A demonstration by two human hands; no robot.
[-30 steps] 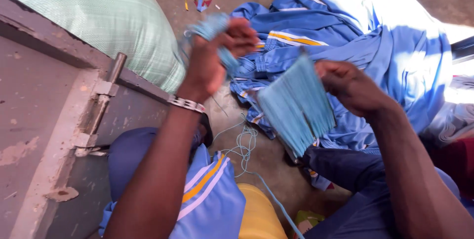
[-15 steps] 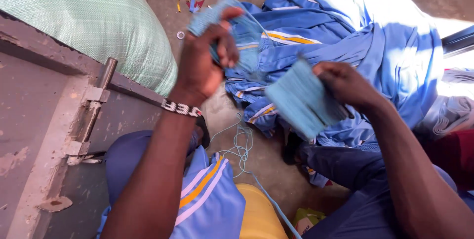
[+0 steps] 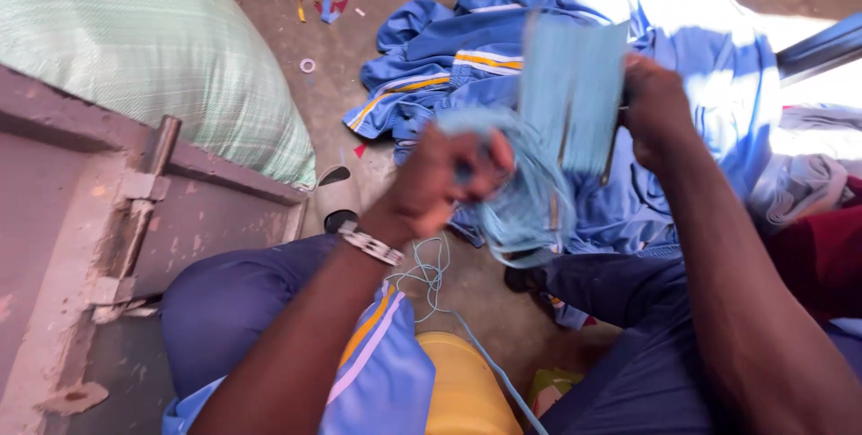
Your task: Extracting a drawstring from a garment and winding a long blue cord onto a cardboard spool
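Since the earlier frame the right hand [image 3: 655, 107] has lifted the flat pale-blue pleated cloth piece [image 3: 575, 94] from low centre up toward one o'clock, and the left hand [image 3: 449, 175] has dropped from eleven o'clock to the middle. The left hand is fisted around a bunch of thin light-blue cord [image 3: 521, 210] — loops trail off toward six o'clock. The right hand's fingers are pinched shut on the cloth's right edge, the wrist bent inward. At nine o'clock a grey metal door edge [image 3: 144, 210] and green woven sack [image 3: 144, 40] hem the left arm; a heap of blue garments with yellow stripes [image 3: 503, 67] lies at twelve — bare floor between.
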